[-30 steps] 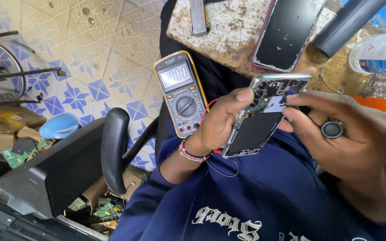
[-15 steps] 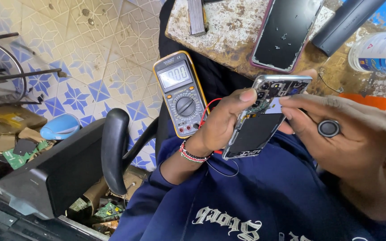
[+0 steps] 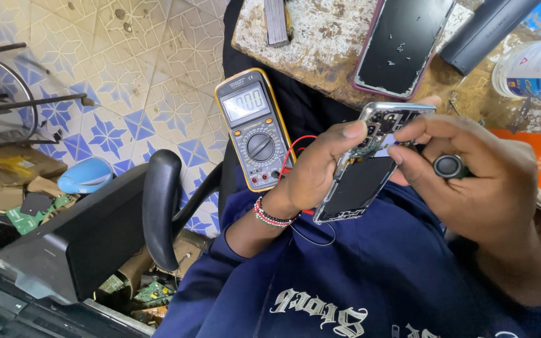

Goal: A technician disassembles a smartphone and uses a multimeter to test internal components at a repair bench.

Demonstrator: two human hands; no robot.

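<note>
Silver-edged and stripped of its back cover, the opened phone (image 3: 361,166) is held up over the person's dark blue lap, just near of the worn bench edge (image 3: 320,56), with the left hand (image 3: 311,172) wrapped around its left side, thumb pressed near the top. Pinched fingertips of the right hand (image 3: 471,178), which wears a dark round ring (image 3: 449,166), meet at the upper part of the phone's exposed inside, though I cannot tell what they grip. Left of the phone, a yellow multimeter (image 3: 255,128) rests on the lap with red and black leads (image 3: 295,147), while a dark phone panel (image 3: 402,44) lies farther off on the bench.
</note>
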